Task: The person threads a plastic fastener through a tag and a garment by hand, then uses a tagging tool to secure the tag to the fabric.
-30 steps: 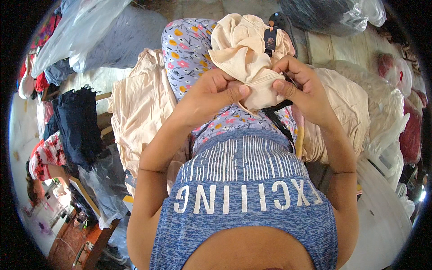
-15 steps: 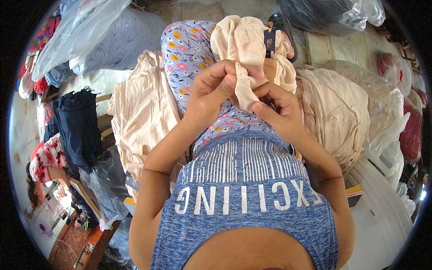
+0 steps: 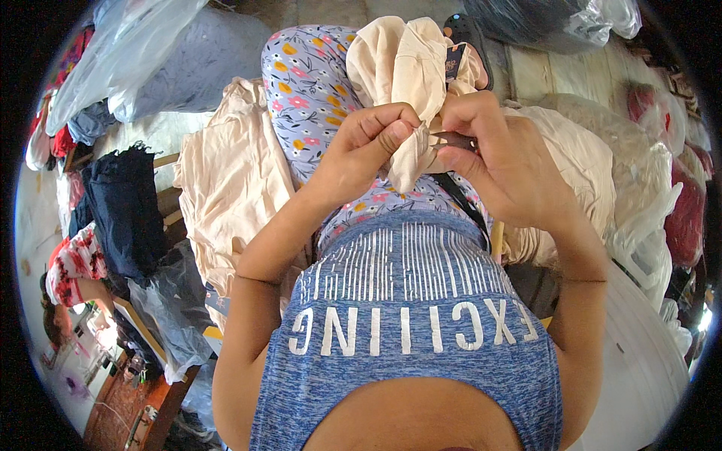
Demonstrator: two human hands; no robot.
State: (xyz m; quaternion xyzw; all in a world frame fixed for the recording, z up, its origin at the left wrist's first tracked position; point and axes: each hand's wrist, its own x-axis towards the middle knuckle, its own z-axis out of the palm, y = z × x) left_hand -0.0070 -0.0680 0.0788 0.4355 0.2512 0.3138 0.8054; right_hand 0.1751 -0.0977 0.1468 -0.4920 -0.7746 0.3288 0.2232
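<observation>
A cream garment (image 3: 406,64) is bunched over my lap, with a dark hang tag (image 3: 454,62) on it. My left hand (image 3: 372,146) pinches a fold of this cloth between thumb and forefinger. Close beside it, my right hand (image 3: 500,161) is closed on small dark thread snips (image 3: 453,140), whose tips touch the pinched fold. The fingers partly cover the snips, so their full shape is hidden. Beneath the cloth are flowered trousers (image 3: 304,83) on my legs.
Cream garments lie in a pile on the left (image 3: 233,158) and another on the right (image 3: 583,158). Clear plastic bags (image 3: 639,180) stand beyond the right pile. Dark cloth (image 3: 124,210) hangs at far left, near another person in a red-and-white top (image 3: 77,263).
My right hand has risen and turned, bringing the snips to the fold. The left hand still pinches the cloth, and the garment's upper part has shifted and been drawn narrower.
</observation>
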